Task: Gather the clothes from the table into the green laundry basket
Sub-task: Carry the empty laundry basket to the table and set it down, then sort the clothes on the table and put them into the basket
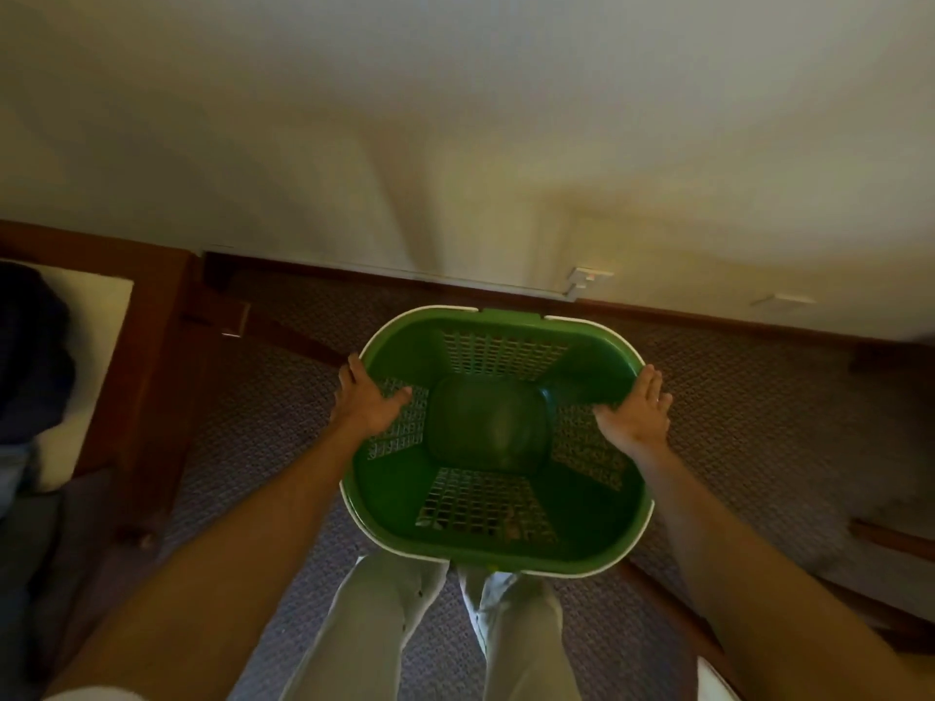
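The green laundry basket [592, 543] with a white rim is in front of my legs, above the carpet, and nothing lies inside it. My left hand [365, 400] grips its left rim, thumb inside the wall. My right hand [638, 411] grips the right rim the same way. At the far left, a dark garment [31, 356] lies on a white-topped table [103, 316] with a wooden frame, and a paler cloth [12, 473] shows below it at the frame's edge.
Patterned brown carpet [759, 422] covers the floor. A cream wall [455, 144] with a dark wooden skirting board runs behind the basket, with a wall socket [587, 280] low on it. Dark wooden furniture parts [890, 541] stand at the right.
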Motion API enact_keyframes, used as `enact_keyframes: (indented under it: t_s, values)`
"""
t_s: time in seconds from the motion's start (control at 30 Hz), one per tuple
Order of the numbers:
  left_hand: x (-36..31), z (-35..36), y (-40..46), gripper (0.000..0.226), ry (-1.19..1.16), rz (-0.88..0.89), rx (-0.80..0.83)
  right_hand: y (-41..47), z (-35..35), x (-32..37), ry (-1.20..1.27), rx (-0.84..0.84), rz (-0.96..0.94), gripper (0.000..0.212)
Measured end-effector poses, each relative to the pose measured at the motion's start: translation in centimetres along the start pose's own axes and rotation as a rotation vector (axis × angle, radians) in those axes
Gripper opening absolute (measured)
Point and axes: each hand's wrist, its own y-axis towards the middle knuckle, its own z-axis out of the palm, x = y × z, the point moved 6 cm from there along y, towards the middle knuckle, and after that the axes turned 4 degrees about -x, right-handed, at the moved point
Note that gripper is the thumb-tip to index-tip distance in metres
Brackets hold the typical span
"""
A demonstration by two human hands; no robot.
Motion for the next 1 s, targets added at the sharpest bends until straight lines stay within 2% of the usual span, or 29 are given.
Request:
enact_keyframes:
  t_s: [0.17, 0.37, 0.47, 0.57, 0.7, 0.9, 1.0]
  values:
    - [-0.4, -3.3, -4.2, 0.115, -0.042, -0.019, -0.036, -5.6, -1.1, 2.9, 0.001, -0.018, -0.091, 0.105]
    - [-0.4, -9.6, -13.5, 0.102, -0.218, 0.079, -0.137, -15.0, -1.3, 9.9, 0.253, 0.063, -0.274, 0.098]
    - [1.5, -12.2, -19.1, 0.098, -0.257, 0.108, -0.167, -20.3, -0.4, 15.4, 0.269, 0.14, -0.412, 0.091]
    - [5.3, -14.5, -25.4, 0.095, -0.312, 0.094, -0.267, -26.7, 1.8, 20.2, 0.203, 0.261, -0.58, 0.091]
    - [12.0, -16.7, -33.8, 0.09, -0.416, 0.004, -0.504, -35.7, 6.0, 23.9, 0.129, 0.413, -0.799, 0.088]
    - [25.1, -18.2, -43.7, 0.087, -0.535, -0.179, -0.84, -47.9, 13.3, 25.6, 0.018, 0.665, -1.043, 0.082]
    - [31.7, -18.5, -47.5, 0.085, -0.64, -0.268, -0.986, -53.2, 17.3, 25.6, -0.043, 0.714, -1.16, 0.079]
